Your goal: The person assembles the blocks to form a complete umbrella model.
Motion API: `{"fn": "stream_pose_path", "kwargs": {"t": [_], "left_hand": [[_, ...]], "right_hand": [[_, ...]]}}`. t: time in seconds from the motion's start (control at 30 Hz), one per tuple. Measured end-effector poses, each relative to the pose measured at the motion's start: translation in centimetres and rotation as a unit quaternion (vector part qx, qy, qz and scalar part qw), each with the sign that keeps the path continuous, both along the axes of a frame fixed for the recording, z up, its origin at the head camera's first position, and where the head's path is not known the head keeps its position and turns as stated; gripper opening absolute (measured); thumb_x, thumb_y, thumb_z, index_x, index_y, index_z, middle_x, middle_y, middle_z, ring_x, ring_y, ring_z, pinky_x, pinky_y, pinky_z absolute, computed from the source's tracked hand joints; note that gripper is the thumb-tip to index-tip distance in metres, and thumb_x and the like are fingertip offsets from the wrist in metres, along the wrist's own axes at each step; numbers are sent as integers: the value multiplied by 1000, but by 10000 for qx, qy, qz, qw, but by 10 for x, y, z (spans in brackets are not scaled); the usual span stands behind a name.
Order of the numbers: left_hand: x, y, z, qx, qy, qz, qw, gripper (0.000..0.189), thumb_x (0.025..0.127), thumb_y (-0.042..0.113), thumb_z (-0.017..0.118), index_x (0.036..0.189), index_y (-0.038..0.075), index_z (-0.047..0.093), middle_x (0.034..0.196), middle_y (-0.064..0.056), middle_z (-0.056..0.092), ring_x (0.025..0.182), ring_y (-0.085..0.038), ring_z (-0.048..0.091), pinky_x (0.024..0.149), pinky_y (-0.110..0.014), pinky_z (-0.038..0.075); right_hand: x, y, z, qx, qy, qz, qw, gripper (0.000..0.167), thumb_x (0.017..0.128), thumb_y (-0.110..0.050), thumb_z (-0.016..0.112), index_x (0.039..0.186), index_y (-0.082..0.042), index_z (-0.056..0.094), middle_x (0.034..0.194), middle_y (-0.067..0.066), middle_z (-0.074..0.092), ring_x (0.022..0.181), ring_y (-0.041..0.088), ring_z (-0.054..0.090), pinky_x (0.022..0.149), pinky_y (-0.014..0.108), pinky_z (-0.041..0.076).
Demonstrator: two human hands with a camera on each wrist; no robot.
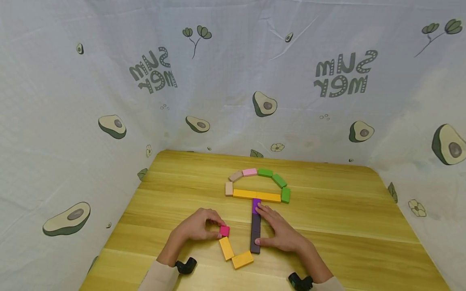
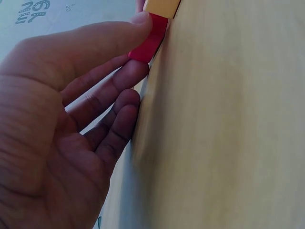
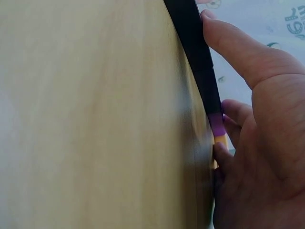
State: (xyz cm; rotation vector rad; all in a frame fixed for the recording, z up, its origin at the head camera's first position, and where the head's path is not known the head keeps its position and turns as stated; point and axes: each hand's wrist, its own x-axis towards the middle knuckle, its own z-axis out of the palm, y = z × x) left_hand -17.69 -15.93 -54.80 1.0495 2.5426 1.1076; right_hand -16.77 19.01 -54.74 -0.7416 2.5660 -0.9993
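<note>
My left hand pinches a small red block between thumb and fingers; the left wrist view shows the thumb on the red block. Just below it lies a yellow block, and another yellow block slants off toward the right. My right hand rests along a straight upright row, fingertips on the purple block and thumb at the lower dark block. In the right wrist view its fingers are extended beside the dark blocks and the purple block.
Above the row, two yellow blocks form a horizontal bar. An arch over it has tan blocks, a pink block and green blocks. The wooden table meets a printed cloth behind and at the sides.
</note>
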Motion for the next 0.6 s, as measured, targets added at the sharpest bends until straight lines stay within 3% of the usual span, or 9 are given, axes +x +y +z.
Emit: {"fn": "stream_pose_path", "kwargs": {"t": [0.6], "left_hand": [[0, -2, -2, 44, -83, 6, 10000, 26, 85, 29, 86, 110, 24, 79, 104, 14, 72, 98, -2, 65, 91, -26, 55]], "right_hand": [[-1, 0, -2, 19, 46, 10, 10000, 102, 85, -60, 77, 165, -21, 28, 173, 5, 18, 160, 40, 12, 124, 69, 14]]}}
